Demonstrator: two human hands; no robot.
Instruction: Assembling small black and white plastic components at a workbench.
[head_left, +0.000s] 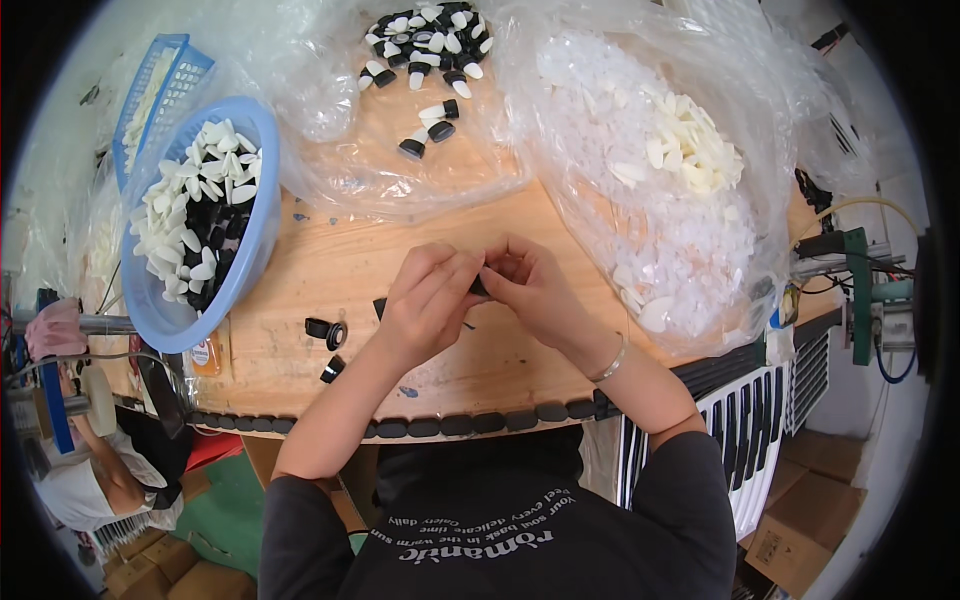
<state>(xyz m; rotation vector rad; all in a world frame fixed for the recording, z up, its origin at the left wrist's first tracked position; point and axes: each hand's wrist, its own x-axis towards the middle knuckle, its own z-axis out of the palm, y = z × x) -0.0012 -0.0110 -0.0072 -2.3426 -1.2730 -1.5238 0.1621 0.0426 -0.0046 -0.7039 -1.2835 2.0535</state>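
My left hand [428,300] and my right hand [535,298] meet over the middle of the wooden table, fingers pinched together. Between their fingertips shows a small black piece [479,287], mostly hidden by the fingers. Left of my left hand lie loose black pieces [319,328], one beside a black ring [337,337]. Nearer the table's front edge is another small black piece [332,370], with a light patch on it. A further dark piece [380,307] is partly covered by my left hand.
A blue basin [262,215] of white and black pieces stands left, with a blue basket [187,75] behind it. Black-and-white pieces [425,45] lie on plastic at the back. Right is a plastic bag [590,215] of white pieces. Black pads [455,425] line the front edge.
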